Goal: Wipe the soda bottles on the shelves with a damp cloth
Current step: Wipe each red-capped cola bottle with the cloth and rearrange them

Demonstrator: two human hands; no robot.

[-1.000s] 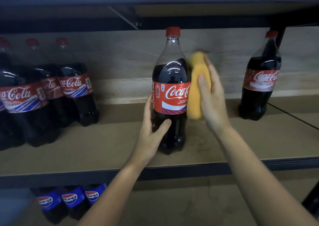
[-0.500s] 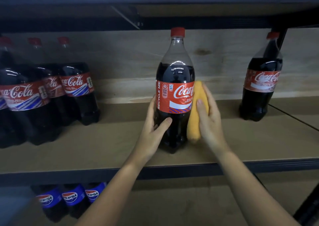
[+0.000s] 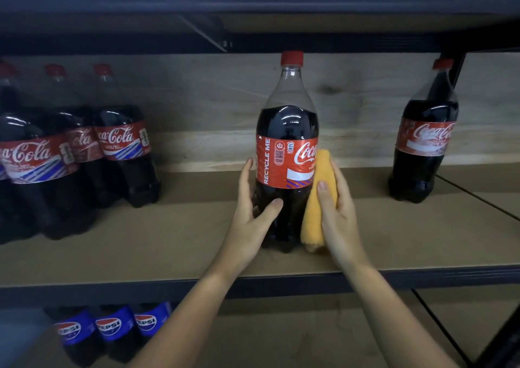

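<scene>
A big cola bottle (image 3: 287, 154) stands upright in the middle of the brown shelf (image 3: 174, 244). The left hand (image 3: 253, 218) curls round its lower left side, with the thumb on the front. The right hand (image 3: 336, 213) holds a folded orange cloth (image 3: 316, 199) and presses it flat against the bottle's right side, with the fingers wrapped over it. Three cola bottles (image 3: 123, 154) stand together far to the left. One more cola bottle (image 3: 423, 148) stands alone to the right. Blue bottles (image 3: 112, 331) sit on the shelf below.
</scene>
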